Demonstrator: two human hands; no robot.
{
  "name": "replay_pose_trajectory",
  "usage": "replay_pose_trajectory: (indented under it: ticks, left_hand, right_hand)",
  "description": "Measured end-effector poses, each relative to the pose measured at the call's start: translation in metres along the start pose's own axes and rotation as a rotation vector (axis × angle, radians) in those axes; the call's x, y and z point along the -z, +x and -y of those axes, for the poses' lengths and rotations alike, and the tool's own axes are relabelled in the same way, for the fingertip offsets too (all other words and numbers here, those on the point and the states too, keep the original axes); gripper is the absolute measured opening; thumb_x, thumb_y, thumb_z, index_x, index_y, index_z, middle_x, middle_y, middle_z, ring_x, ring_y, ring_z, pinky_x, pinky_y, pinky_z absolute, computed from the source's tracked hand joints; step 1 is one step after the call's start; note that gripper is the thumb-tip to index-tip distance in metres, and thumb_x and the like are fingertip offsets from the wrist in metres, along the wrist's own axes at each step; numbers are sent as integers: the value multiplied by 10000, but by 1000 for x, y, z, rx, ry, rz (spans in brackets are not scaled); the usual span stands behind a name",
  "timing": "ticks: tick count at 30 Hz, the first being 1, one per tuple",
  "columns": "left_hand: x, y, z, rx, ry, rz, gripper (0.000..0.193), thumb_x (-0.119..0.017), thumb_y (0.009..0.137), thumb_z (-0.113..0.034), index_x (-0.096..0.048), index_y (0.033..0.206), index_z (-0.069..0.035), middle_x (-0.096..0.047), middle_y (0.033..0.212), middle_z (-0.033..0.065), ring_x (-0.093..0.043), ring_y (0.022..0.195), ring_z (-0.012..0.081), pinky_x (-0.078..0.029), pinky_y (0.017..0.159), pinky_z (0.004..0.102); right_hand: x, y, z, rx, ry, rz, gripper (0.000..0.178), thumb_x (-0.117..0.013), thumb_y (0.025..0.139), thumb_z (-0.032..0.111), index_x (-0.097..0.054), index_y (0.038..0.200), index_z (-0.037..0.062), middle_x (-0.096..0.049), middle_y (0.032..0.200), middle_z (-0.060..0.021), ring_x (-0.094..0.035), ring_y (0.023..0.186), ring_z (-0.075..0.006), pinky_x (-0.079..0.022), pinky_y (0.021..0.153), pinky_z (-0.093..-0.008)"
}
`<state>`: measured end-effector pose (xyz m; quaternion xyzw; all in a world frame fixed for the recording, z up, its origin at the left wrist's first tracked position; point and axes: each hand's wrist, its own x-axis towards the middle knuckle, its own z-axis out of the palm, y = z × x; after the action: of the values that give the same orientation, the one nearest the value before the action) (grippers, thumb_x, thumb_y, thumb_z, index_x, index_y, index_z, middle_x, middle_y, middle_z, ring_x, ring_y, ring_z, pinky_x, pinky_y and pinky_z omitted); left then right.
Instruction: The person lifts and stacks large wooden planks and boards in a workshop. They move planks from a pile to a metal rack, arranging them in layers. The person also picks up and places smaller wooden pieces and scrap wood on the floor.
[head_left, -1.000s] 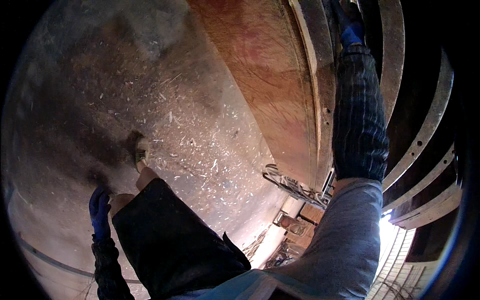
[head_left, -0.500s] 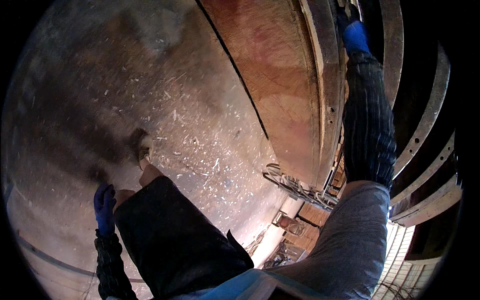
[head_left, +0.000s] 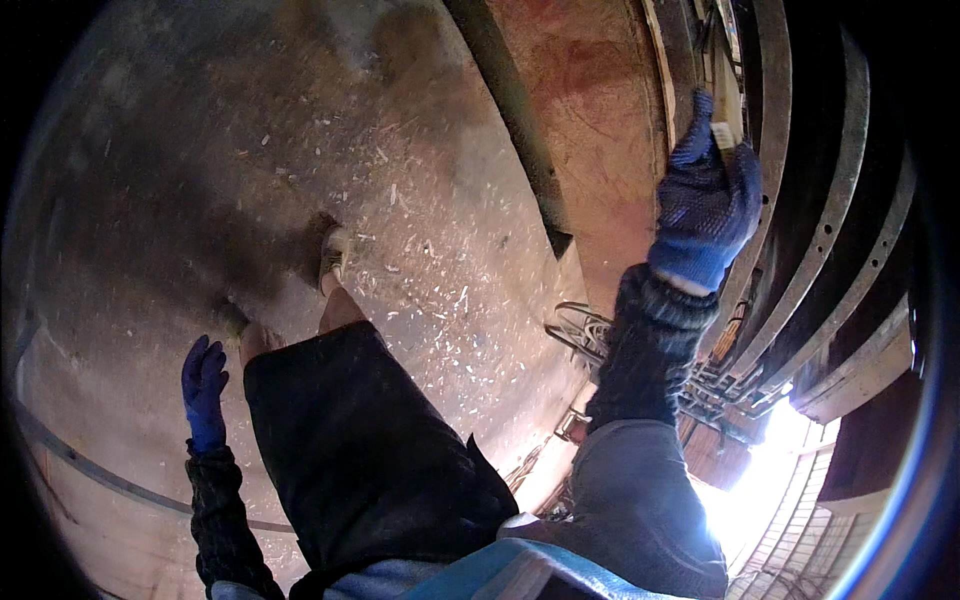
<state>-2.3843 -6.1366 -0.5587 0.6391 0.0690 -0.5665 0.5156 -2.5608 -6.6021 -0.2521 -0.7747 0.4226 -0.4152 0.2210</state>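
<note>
My right hand (head_left: pixel 708 205), in a blue knit glove, is raised at the upper right. Its fingers curl around a narrow pale piece (head_left: pixel 722 136) that shows between thumb and fingers; I cannot tell its kind. Just left of that hand stands a big reddish-brown panel (head_left: pixel 585 120). To its right run several metal bars (head_left: pixel 840 190) with holes, bent in look by the lens. My left hand (head_left: pixel 205 392), also in a blue glove, hangs low at the left beside a dark apron (head_left: pixel 365 450). Its fingers are stretched and apart, holding nothing.
Pale chips and shavings lie scattered over the dusty floor (head_left: pixel 420 270) around my feet. Looped cables or hoses (head_left: pixel 580 330) sit by the lower end of the panel. Bright light enters through an opening (head_left: pixel 765 465) at the lower right.
My right arm has bent, bringing the hand down and nearer, with the pale piece now showing in it. The left hand's fingers have straightened. The view has shifted slightly.
</note>
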Motion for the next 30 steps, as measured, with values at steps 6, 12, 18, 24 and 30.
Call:
replay_pose_trajectory:
  ticks: [6, 12, 18, 24, 30]
  left_hand:
    - [21, -12, 4, 26, 30, -27, 483, -511, 933, -343, -418, 1352, -121, -490, 1317, 119, -470, 1222, 263, -367, 1016, 412]
    - [4, -9, -2, -3, 1, -20, 482, -531, 924, -334, -429, 1343, -118, -479, 1326, 116, -462, 1228, 258, -363, 1022, 411]
    - [-18, -7, 3, 38, 11, -20, 484, -540, 919, -323, -428, 1341, -114, -464, 1340, 109, -457, 1232, 252, -371, 1022, 404]
    - [-39, 7, 3, 13, 40, 8, 487, -550, 915, -327, -434, 1337, -113, -479, 1324, 107, -458, 1232, 247, -377, 1015, 400]
    - [-80, 27, -12, 5, 25, -8, 476, -555, 915, -338, -459, 1317, -101, -501, 1300, 105, -494, 1196, 244, -396, 998, 399]
  right_hand:
    - [-81, -74, 63, -112, 719, 51, 376, -649, 845, 178, -525, 1154, 4, -518, 1250, -241, -606, 1042, -279, -550, 832, -349]
    - [-114, -87, 107, -348, 772, -75, 706, -588, 839, 445, -339, 1353, 30, -473, 1300, -245, -573, 1070, -348, -473, 909, -468]
    - [-47, -29, -7, -259, 777, 103, 517, -550, 918, 176, -331, 1351, -4, -598, 1088, -201, -628, 972, -236, -565, 773, -320]
    - [3, 78, -82, 392, -430, 68, 513, -728, 792, 327, -578, 1132, -26, -648, 977, -138, -643, 897, -243, -513, 717, -317]
    - [30, 147, -127, 222, -492, 215, 565, -661, 841, 391, -529, 1237, 11, -582, 1163, -183, -542, 1074, -295, -447, 898, -384]
